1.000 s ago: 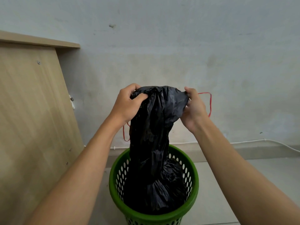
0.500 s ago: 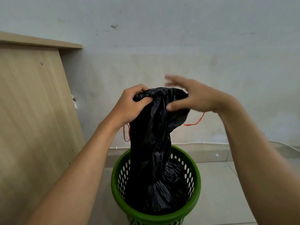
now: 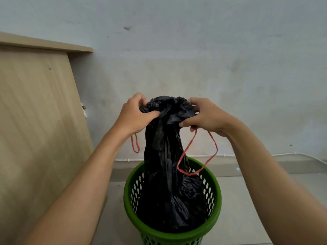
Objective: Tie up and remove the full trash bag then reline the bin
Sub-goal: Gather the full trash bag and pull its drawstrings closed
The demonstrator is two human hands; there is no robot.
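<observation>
The left hand is clenched on the gathered mouth of the black trash bag, thumb pressed into the plastic. A short loop of the red drawstring hangs just below that wrist. To the right of this hand the bag's neck is bunched and pulled up tall, while its heavy bottom sits down inside the green perforated bin beneath both hands.

On the far side of the neck, the right hand pinches the bag's rim with thumb and fingers; a longer loop of red drawstring droops from under it, reaching down to the bin's rim.

By my reading the task is early. The mouth is drawn together but no knot shows, so tying is not yet done. Lifting the bag out of the bin and fitting a fresh liner both remain. No new liner is visible anywhere around the hands.
</observation>
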